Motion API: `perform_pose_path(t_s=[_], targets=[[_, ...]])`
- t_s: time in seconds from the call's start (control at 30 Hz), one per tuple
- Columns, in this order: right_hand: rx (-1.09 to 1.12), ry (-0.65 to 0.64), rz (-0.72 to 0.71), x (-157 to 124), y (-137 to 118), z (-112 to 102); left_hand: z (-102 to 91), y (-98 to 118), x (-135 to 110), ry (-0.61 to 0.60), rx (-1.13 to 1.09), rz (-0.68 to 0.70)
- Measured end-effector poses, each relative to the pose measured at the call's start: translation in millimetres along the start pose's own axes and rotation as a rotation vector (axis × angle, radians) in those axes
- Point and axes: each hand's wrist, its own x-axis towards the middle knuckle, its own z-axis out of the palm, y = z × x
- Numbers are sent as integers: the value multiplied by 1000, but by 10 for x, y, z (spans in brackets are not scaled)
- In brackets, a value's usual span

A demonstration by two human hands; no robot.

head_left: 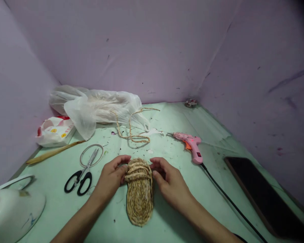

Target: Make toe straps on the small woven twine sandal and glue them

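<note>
A small slipper (140,202) of coiled, braided straw lies on the green table covering, with a braided band across its far end. My left hand (114,173) holds its left edge beside the band, thumb and fingers bent against it. From the opposite side, my right hand (167,179) has curled fingers and thumb at the slipper's right edge. Beyond the slipper lies a loose length of braided straw cord (131,136). Black-handled scissors (84,177) rest left of my left hand, their blades spread over a pale ring (82,152).
A pink glue gun (190,140) with a black cable (225,195) lies to the right, near a dark phone (263,195). At the back left are a white plastic bag (103,104) and a small packet (57,131). A white rounded object (20,209) sits front left.
</note>
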Motion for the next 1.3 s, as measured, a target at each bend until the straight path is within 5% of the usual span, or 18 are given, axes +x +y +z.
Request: perform_pose_path(t_s=[0.33, 0.5, 0.7, 1.3], targets=[[651, -176, 258, -18, -123, 84, -166, 157, -28, -305, 78, 9], [599, -171, 349, -2, -154, 42, -132, 97, -71, -430, -8, 4], [786, -553, 516, -1, -180, -95, -154, 60, -98, -437, -167, -41], [700, -645, 595, -28, -53, 63, -111, 41, -127, -619, -12, -108]])
